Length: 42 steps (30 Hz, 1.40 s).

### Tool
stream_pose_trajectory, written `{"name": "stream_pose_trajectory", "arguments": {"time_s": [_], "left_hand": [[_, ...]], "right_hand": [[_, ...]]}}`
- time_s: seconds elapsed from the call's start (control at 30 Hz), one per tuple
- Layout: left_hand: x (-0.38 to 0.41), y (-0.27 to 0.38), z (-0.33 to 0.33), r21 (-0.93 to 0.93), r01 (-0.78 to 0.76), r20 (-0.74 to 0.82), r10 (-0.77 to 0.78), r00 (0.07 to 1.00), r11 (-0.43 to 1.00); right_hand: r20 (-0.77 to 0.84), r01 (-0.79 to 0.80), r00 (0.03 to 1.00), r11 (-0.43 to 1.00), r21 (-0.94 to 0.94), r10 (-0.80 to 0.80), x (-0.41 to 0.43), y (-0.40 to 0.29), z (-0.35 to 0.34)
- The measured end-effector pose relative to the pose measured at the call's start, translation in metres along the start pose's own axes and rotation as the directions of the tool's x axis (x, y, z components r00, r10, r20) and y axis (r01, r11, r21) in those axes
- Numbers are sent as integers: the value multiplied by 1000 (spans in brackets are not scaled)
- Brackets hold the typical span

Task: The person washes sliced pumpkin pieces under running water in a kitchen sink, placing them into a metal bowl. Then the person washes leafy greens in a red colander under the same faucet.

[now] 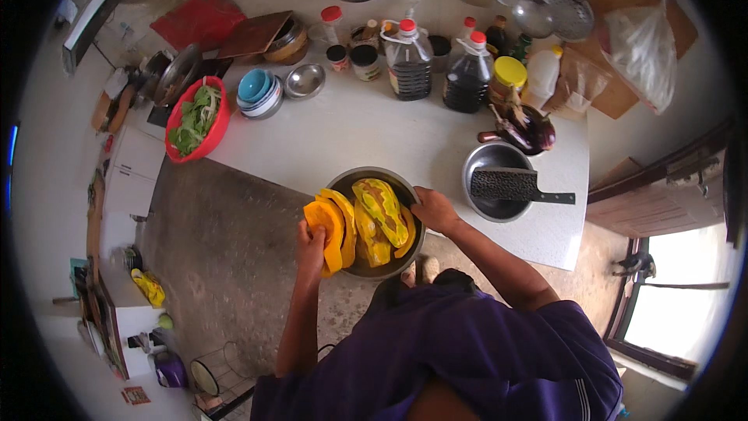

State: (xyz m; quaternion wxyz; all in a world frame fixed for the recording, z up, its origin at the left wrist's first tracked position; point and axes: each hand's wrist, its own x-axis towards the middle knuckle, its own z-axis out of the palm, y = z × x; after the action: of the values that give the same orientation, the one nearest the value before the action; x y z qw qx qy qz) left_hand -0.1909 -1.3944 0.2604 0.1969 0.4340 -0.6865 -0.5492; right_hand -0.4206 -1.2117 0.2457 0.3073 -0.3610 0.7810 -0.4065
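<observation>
In my left hand (311, 248) are several orange pumpkin slices (328, 228), held together at the left rim of a round metal bowl (374, 171). My right hand (435, 210) grips that bowl's right rim. Inside the bowl lie more pumpkin pieces (380, 210) with yellow-green, brown-streaked skin. The bowl is at the counter's near edge, in front of my body; whether it rests on anything cannot be seen. To the right, a cleaver (504, 184) with a dark textured blade lies across a second metal bowl (497, 155) on the counter.
A red basin (222, 129) of leafy greens stands at the counter's left end. Stacked bowls (257, 94) and a small steel bowl (305, 81) are beside it. Large bottles of dark liquid (412, 64) line the back. Eggplants (520, 129) lie in a bowl at the right.
</observation>
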Motion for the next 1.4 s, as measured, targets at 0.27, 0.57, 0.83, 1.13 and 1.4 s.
{"name": "stream_pose_trajectory", "arguments": {"time_s": [0.27, 0.57, 0.83, 1.13, 1.4], "left_hand": [[32, -6, -65, -52, 100, -94, -105, 990, 994], [160, 14, -152, -42, 46, -86, -50, 995, 998], [328, -3, -191, -27, -13, 71, 15, 997, 1000], [380, 6, -188, 193, 88, 196, -127, 972, 977], [357, 33, -183, 524, -167, 231, 49, 972, 835]], "right_hand": [[183, 22, 982, 997, 80, -36, 73, -38, 45], [244, -126, 968, 954, 273, 58, 198, -120, 95], [26, -221, 975, 959, 179, 220, 318, -130, 146], [9, -385, 921, 905, 180, 390, 346, -122, 162], [-319, -104, 947, 978, -179, 42, 305, -175, 151]]}}
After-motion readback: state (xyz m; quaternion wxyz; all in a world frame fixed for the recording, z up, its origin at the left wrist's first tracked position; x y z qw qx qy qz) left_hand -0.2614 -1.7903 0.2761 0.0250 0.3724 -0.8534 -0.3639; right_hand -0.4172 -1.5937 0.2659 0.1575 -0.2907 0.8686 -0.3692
